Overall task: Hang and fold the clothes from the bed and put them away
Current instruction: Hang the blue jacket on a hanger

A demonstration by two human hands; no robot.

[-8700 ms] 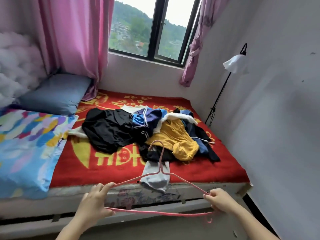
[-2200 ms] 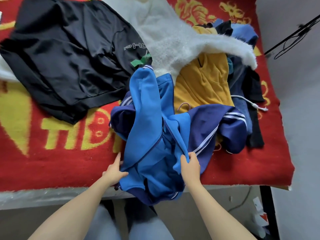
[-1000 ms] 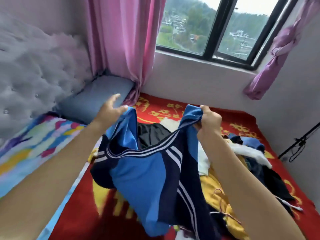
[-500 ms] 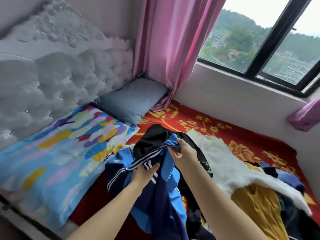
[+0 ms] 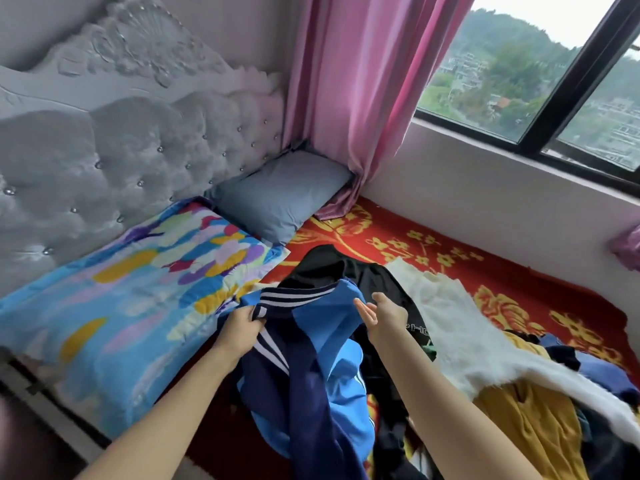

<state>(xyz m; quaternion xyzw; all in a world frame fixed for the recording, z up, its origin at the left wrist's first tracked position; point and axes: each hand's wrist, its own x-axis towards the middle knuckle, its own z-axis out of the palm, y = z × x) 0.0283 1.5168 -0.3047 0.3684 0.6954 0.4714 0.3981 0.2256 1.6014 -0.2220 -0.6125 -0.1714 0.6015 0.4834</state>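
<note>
Head view: the blue track jacket point(image 5: 311, 358) hangs over the red bed cover point(image 5: 485, 271), its white-striped edge pinched in the left grip point(image 5: 242, 327). The right grip point(image 5: 384, 315), which was pinching the blue cloth half a second ago, now has its fingers straight just beside that edge. It has probably let go to re-grasp before hanging. The pile of clothes point(image 5: 526, 420) waits to the right.

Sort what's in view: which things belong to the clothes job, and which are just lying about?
Job: blue jacket, held in the left grip, right grip at its edge; black garment; white fluffy garment; yellow garment.
Lying about: grey pillow; colourful quilt; pink curtain; headboard.
</note>
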